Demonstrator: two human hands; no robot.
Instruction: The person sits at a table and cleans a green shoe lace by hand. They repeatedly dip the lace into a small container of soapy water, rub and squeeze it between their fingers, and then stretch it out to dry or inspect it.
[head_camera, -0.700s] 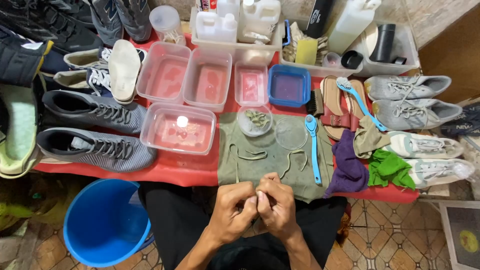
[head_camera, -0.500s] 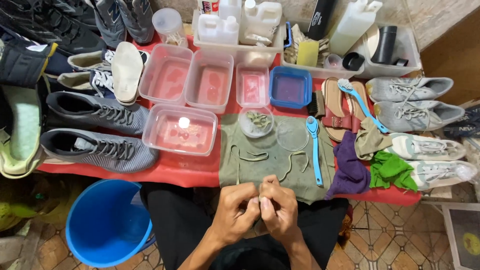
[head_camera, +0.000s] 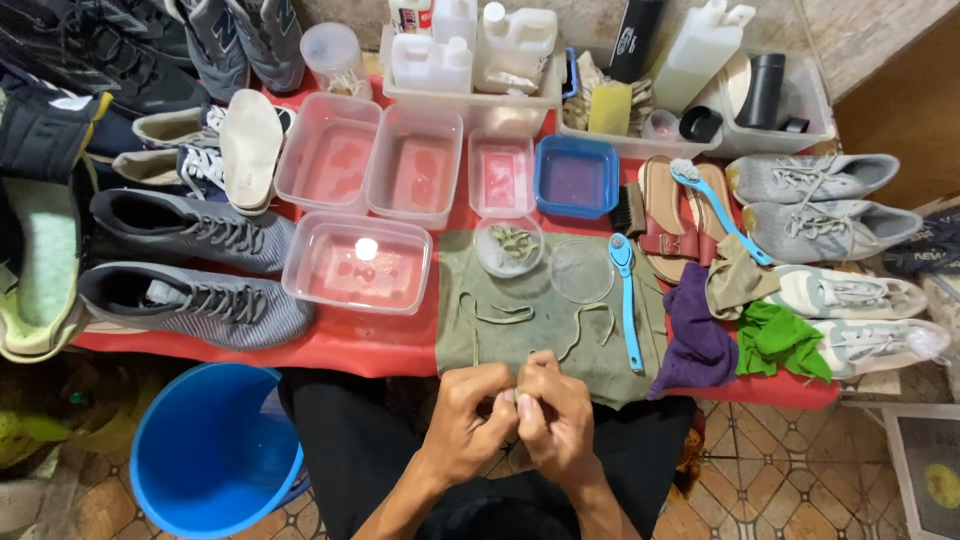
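Observation:
My left hand and my right hand are pressed together at the near edge of an olive cloth, fingers pinched on a greenish shoelace that trails back onto the cloth. Another loose lace lies on the cloth to the left. A small clear round dish with coiled laces sits at the cloth's far edge, beside a clear lid. A blue-handled brush lies along the cloth's right side.
Clear plastic tubs of water and a blue tub stand on the red table. Grey sneakers lie left, pale sneakers right, with purple and green rags. A blue bucket stands below left.
Both hands have stayed joined at the cloth's near edge, fingers shifting slightly on the lace. The view has drifted a little.

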